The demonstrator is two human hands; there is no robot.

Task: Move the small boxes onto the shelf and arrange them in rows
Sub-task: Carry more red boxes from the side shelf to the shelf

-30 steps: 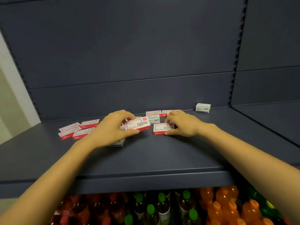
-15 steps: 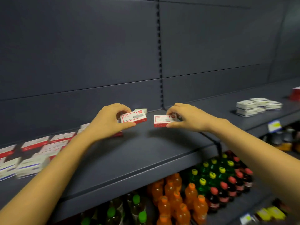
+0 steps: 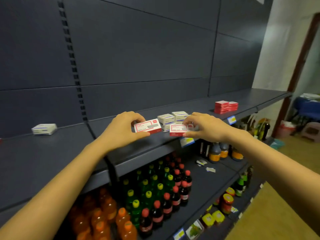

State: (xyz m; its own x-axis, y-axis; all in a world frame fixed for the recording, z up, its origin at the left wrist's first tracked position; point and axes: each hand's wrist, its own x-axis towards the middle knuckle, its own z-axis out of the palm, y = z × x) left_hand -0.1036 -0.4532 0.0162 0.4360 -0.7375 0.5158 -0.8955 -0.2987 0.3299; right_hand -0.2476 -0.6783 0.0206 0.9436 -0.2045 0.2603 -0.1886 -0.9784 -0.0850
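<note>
left hand (image 3: pixel 121 130) pinches a red-and-white box (image 3: pixel 147 128), thumb below, fingers above, label up, probably to set it down square | right hand (image 3: pixel 206 129) pinches a second box (image 3: pixel 178 129) the same way | both over the shelf (image 3: pixel 52 161) front, just before the white boxes (image 3: pixel 173 116) | red stack (image 3: pixel 225 106) farther along

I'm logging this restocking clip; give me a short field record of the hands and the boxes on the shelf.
left hand: holds red-and-white box
right hand: holds second red-and-white box
behind hands: white boxes grouped on shelf
far right: red stack
far left: lone white box
below: bottles
</note>
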